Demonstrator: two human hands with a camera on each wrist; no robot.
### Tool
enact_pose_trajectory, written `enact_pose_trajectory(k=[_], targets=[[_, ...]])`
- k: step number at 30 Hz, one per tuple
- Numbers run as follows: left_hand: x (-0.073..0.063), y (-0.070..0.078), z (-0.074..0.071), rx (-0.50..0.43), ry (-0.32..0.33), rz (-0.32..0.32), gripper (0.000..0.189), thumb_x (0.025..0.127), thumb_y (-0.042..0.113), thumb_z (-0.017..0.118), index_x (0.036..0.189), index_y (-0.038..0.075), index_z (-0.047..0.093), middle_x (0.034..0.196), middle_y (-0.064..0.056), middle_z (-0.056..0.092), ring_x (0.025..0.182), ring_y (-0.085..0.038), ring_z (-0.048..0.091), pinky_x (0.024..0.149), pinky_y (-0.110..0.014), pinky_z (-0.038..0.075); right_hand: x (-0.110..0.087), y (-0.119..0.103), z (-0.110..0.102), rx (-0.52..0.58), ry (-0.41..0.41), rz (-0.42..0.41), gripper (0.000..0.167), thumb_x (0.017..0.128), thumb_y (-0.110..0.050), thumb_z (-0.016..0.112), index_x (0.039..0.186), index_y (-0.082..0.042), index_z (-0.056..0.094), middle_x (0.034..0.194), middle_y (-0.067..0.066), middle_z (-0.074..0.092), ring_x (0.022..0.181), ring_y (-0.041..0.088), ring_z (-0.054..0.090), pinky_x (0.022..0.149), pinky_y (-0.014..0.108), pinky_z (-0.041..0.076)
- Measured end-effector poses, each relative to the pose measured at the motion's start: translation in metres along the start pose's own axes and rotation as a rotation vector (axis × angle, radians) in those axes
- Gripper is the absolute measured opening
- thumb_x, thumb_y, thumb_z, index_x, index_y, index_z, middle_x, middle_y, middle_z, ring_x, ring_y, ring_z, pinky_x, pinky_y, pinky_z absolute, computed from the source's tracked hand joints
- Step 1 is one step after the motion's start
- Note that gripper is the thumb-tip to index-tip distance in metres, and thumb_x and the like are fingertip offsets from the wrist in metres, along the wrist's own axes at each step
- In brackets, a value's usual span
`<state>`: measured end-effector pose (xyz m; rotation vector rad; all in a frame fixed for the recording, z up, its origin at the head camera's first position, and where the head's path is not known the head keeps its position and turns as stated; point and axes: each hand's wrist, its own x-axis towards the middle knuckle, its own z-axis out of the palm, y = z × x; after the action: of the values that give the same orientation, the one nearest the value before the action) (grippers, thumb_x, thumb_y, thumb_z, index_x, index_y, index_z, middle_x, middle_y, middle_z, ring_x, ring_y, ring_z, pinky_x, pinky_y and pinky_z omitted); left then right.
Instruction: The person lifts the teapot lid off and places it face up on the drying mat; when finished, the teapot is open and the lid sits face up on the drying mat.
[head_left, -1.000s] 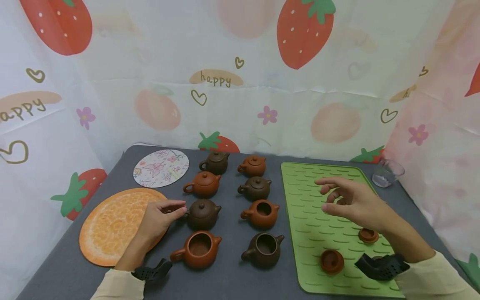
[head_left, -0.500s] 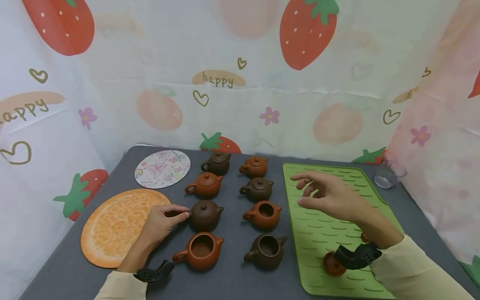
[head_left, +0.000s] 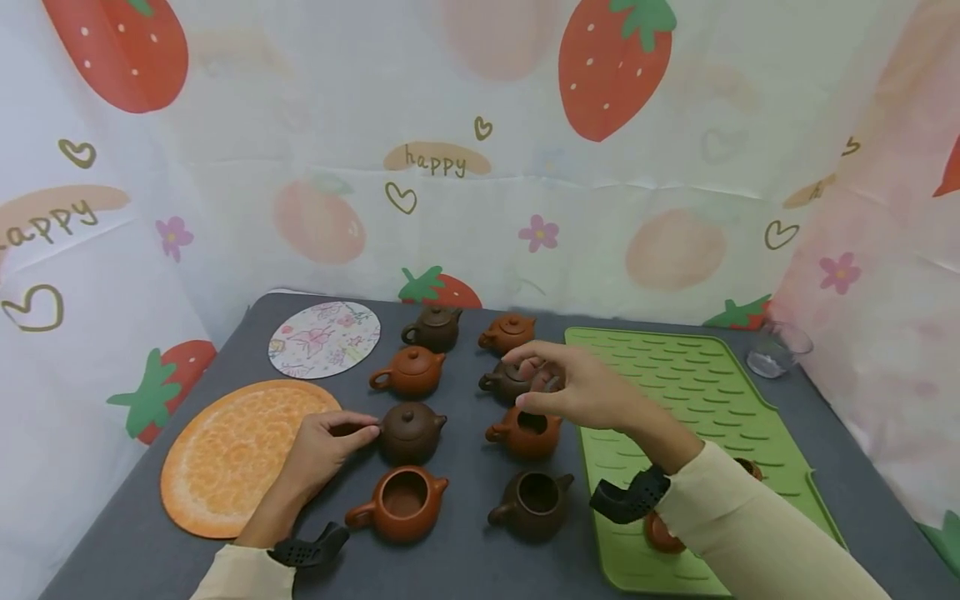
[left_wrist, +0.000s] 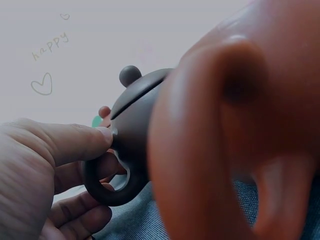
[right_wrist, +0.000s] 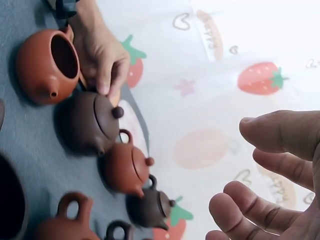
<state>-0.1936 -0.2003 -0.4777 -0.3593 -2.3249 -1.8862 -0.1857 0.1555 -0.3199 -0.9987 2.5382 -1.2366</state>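
Note:
My left hand pinches the handle of a lidded dark brown teapot, the third from the back in the left column; in the left wrist view the thumb presses the top of the handle and fingers pass through its loop. An open reddish teapot stands just in front of it. My right hand is held in the air with loosely bent fingers and nothing between them. In the head view it overlaps a lidded dark teapot and an open reddish teapot of the right column.
More teapots stand in two columns, including an open dark one. A green mat at the right carries small reddish lids, partly behind the right sleeve. A clear cup stands far right; an orange round mat lies left.
My right hand has swept left from over the green mat to above the right column of teapots. The left hand has kept its pinch on the dark teapot's handle.

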Motion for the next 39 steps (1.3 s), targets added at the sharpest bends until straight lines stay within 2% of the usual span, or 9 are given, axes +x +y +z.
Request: enact_pose_trajectory(k=[3,12,19,23,26,30,34,39], targets=[[0.0,-0.001,0.0,0.007,-0.002,0.005,0.014,0.083,0.007,0.077,0.094,-0.002,0.076,0.088,-0.011,0.072,0.083,-0.016,0.065,0.069,-0.023,0.05,0.011,0.0,0.008,0.043,-0.018,-0.016,0.04,0.091,-0.016,0.07,0.128,-0.011,0.058,0.105,0.005,0.059,0.084,0.02,0.059,0.075,0.038,0.049],[0.001,0.002,-0.001,0.019,0.001,0.01,0.014,0.083,0.008,0.077,0.093,-0.002,0.076,0.088,-0.01,0.072,0.083,-0.016,0.064,0.069,-0.023,0.049,0.041,0.007,0.033,0.167,-0.066,-0.024,0.041,0.09,-0.008,0.068,0.129,-0.006,0.057,0.1,0.008,0.059,0.074,0.024,0.055,0.068,0.035,0.047],[0.0,0.008,0.0,0.026,-0.011,0.011,0.014,0.084,0.005,0.076,0.095,-0.003,0.075,0.091,-0.013,0.071,0.084,-0.014,0.062,0.07,-0.022,0.047,0.061,0.012,0.054,0.099,-0.069,-0.01,0.039,0.088,-0.012,0.07,0.126,-0.009,0.06,0.101,0.007,0.058,0.077,0.02,0.058,0.07,0.032,0.05],[-0.004,0.027,0.001,0.033,-0.016,0.015,0.013,0.084,-0.001,0.073,0.095,-0.009,0.073,0.092,-0.019,0.07,0.083,-0.014,0.062,0.069,-0.021,0.047,0.07,0.01,0.065,0.084,-0.074,0.009,0.037,0.088,-0.013,0.072,0.124,-0.011,0.061,0.102,0.006,0.059,0.08,0.02,0.059,0.069,0.032,0.051],[-0.004,0.023,0.002,0.036,-0.011,0.024,0.013,0.084,-0.001,0.073,0.094,-0.009,0.073,0.091,-0.019,0.07,0.083,-0.014,0.062,0.069,-0.021,0.047,0.076,0.011,0.072,0.071,-0.089,0.031,0.037,0.088,-0.014,0.072,0.124,-0.012,0.061,0.104,0.006,0.059,0.084,0.018,0.059,0.071,0.03,0.051],[0.0,0.003,0.0,0.03,-0.007,0.034,0.013,0.084,0.006,0.076,0.094,-0.003,0.076,0.092,-0.012,0.071,0.083,-0.013,0.062,0.07,-0.022,0.048,0.083,0.01,0.078,0.053,-0.116,0.055,0.038,0.089,-0.014,0.071,0.125,-0.011,0.061,0.105,0.012,0.061,0.086,0.018,0.06,0.073,0.029,0.051],[0.001,0.001,-0.001,0.021,-0.008,0.039,0.013,0.084,0.008,0.076,0.093,-0.001,0.076,0.091,-0.01,0.071,0.083,-0.014,0.063,0.069,-0.023,0.048,0.09,0.009,0.084,0.035,-0.137,0.054,0.035,0.089,-0.012,0.07,0.124,-0.009,0.062,0.101,0.013,0.062,0.084,0.019,0.06,0.072,0.028,0.05],[0.0,0.001,-0.001,0.028,-0.009,0.037,0.014,0.084,0.008,0.076,0.094,-0.002,0.076,0.092,-0.011,0.071,0.084,-0.014,0.062,0.069,-0.022,0.048,0.099,0.01,0.093,-0.025,-0.156,0.082,0.035,0.089,-0.014,0.071,0.123,-0.01,0.063,0.092,0.001,0.061,0.08,0.013,0.059,0.07,0.027,0.049]])
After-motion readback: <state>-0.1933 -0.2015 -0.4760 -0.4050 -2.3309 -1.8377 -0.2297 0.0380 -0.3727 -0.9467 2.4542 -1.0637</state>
